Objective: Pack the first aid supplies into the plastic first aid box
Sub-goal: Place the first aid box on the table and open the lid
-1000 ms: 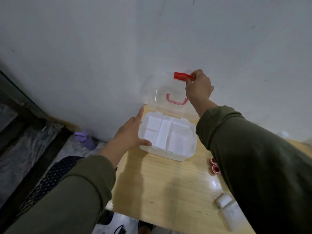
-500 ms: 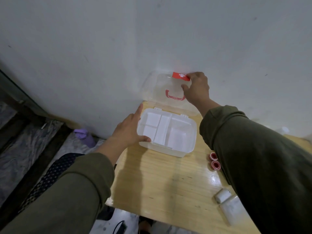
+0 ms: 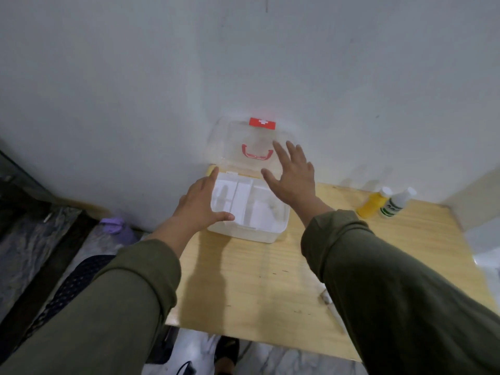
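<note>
1. The first aid box [image 3: 247, 212] is sitting open at the back of the wooden table [image 3: 243, 280], touching the wall; its clear lid [image 3: 254, 147] is leaning upright against the wall, red latch [image 3: 262, 123] on top.
2. Packing is not yet starting: the white divider tray is showing no supplies.
3. Supplies are waiting well apart to the right: a yellow bottle [image 3: 372, 203] and a white bottle [image 3: 395, 203].
4. Left hand [image 3: 200, 204] is steadying the box's left rim, fingers straight, thumb on the near edge.
5. Right hand [image 3: 293, 174] is hovering over the box, fingers spread, holding nothing.
6. Versus half a second ago: the right hand is off the latch and drawing back, and the lid is standing unaided.
</note>
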`<state>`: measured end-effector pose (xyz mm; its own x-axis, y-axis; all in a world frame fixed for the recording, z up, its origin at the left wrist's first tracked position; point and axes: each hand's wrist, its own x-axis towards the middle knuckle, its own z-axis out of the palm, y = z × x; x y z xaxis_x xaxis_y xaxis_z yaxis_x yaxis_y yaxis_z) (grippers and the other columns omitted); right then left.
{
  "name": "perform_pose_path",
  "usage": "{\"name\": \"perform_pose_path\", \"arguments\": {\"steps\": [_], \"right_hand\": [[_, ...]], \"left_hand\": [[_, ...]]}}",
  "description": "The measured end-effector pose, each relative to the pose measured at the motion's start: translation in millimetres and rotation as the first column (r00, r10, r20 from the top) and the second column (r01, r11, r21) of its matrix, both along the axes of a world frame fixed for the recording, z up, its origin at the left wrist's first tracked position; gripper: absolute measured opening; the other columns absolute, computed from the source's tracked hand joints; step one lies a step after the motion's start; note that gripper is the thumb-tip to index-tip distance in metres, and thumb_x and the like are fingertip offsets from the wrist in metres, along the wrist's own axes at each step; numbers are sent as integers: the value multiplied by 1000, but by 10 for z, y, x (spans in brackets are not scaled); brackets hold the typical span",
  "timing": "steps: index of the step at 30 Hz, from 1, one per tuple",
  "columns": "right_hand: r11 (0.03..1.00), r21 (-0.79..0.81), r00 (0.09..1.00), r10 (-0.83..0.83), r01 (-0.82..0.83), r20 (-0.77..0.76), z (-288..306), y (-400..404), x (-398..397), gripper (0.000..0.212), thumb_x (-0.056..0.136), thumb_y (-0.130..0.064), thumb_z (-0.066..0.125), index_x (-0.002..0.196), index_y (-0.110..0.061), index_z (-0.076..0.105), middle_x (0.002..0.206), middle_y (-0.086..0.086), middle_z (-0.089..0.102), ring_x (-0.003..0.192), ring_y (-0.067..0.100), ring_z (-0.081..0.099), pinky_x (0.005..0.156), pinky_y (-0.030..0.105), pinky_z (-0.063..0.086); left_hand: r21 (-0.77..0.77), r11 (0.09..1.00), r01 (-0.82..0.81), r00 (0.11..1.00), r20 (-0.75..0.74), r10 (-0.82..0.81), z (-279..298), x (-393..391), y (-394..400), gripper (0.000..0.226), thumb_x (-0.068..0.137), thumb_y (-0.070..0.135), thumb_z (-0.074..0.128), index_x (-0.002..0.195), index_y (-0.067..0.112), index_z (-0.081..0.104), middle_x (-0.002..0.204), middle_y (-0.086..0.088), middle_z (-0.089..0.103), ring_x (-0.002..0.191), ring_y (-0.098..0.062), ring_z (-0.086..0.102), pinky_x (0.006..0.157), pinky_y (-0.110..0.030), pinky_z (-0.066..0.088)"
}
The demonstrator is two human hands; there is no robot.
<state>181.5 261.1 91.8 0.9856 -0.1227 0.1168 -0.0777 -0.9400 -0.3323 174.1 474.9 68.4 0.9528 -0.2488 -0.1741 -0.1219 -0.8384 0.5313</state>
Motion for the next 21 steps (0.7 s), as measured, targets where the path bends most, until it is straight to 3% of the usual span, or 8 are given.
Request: {"name": "perform_pose_path", "arguments": {"steps": [14, 21], "right_hand": [[990, -2, 990, -141, 141, 2, 94, -671, -1600, 67, 91, -49, 45, 148, -35, 13, 160, 1, 11, 148, 20, 4, 116, 50, 16], [961, 39, 962, -273, 273, -20, -7, -1062, -2104, 71, 88, -50, 51, 148, -30, 18, 158, 1, 15, 148, 21, 7, 114, 51, 16]], "left_hand": [[-36, 990, 133, 984, 124, -128, 362, -892, -928, 109, 73, 49, 73, 150, 28, -2, 157, 0, 21, 145, -21, 17, 110, -46, 31], [24, 962, 272, 960, 58, -273, 353, -1136, -1437, 107, 74, 47, 74, 150, 31, 0, 158, -3, 16, 146, -22, 14, 114, -47, 26]]}}
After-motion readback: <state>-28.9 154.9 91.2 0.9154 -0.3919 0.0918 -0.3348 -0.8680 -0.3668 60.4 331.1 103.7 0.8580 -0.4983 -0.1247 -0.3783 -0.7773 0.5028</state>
